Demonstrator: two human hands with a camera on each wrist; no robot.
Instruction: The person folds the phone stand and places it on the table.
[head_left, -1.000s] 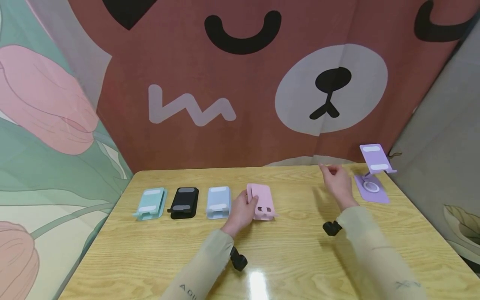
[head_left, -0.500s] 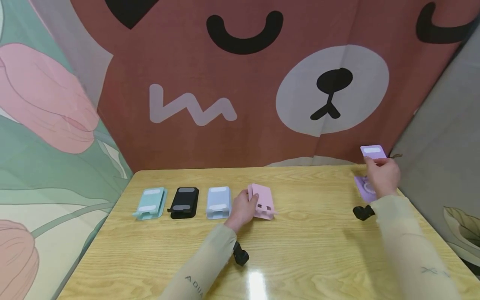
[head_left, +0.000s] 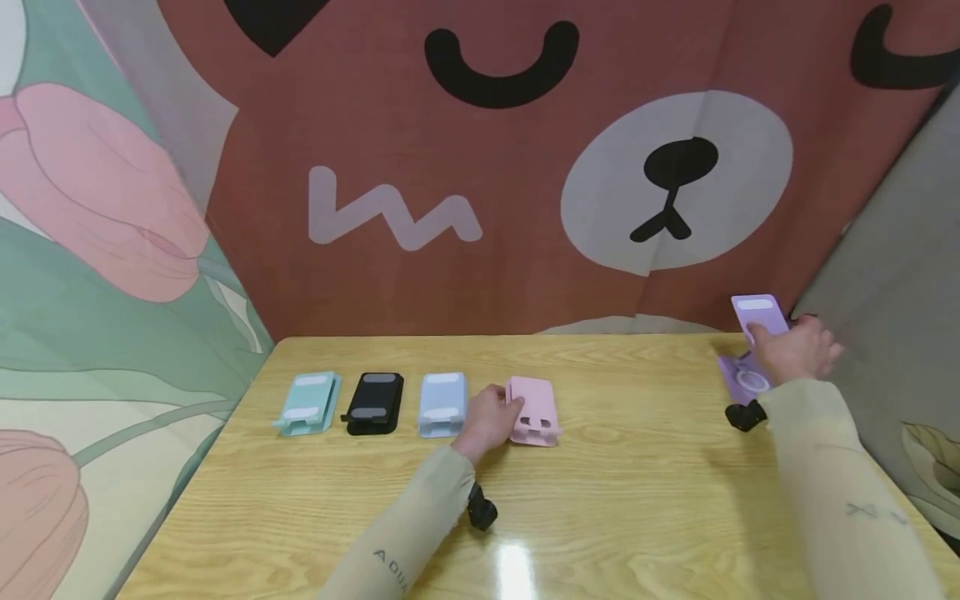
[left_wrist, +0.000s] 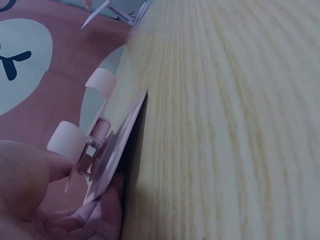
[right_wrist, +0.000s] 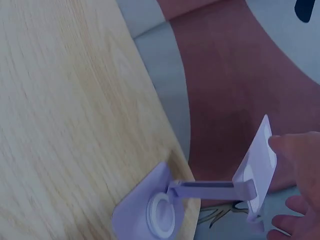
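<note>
My left hand (head_left: 489, 423) pinches a folded pink phone stand (head_left: 534, 411) by its left side. The left wrist view shows the thumb near its upper plate, fingers under the base, and the near side of the pink stand (left_wrist: 111, 155) tilted off the table. At the far right stands an unfolded purple phone stand (head_left: 759, 310), partly covered by my right hand (head_left: 801, 348). In the right wrist view my thumb presses the padded face of its upper plate (right_wrist: 259, 162), while the other fingers stay loosely bent, apart from it. Its base (right_wrist: 131, 212) lies on the table.
Left of the pink stand, a row of folded stands holds a light blue one (head_left: 442, 403), a black one (head_left: 375, 403) and a mint one (head_left: 309, 403). The wooden table (head_left: 375, 508) ends at a curtain with a bear print (head_left: 420, 283). A grey cloth (head_left: 900, 275) hangs at right.
My right hand has moved right to the purple stand, first at its plate's lower part, now with the thumb on its face. The left hand has shifted the pink stand slightly toward me.
</note>
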